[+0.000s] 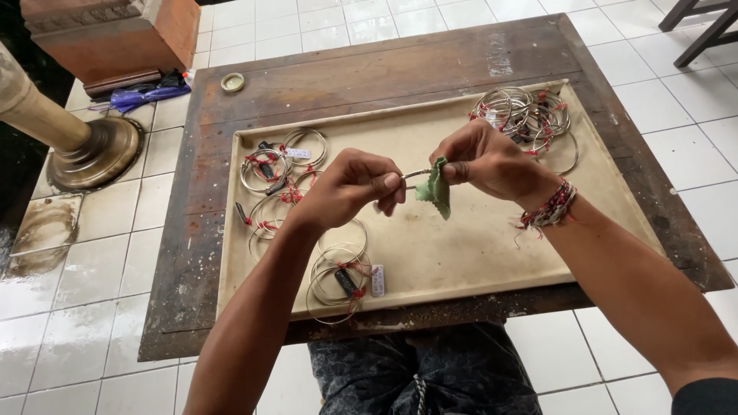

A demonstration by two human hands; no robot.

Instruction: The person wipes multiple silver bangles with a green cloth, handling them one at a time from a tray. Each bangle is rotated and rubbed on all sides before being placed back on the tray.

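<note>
My left hand (355,187) pinches one end of a thin silver bangle (416,174) above the cream tray (477,265). My right hand (487,160) presses a small green cloth (435,190) around the bangle's other part. Both hands hover over the middle of the tray. A woven bracelet with red threads circles my right wrist (550,207).
Silver bangles with red ties and tags lie in groups at the tray's left (270,173), front left (340,277) and back right (530,115). The tray rests on a worn wooden table (369,73). A small round lid (232,81) sits at the table's back left corner; a brass stand base (96,154) is on the tiled floor.
</note>
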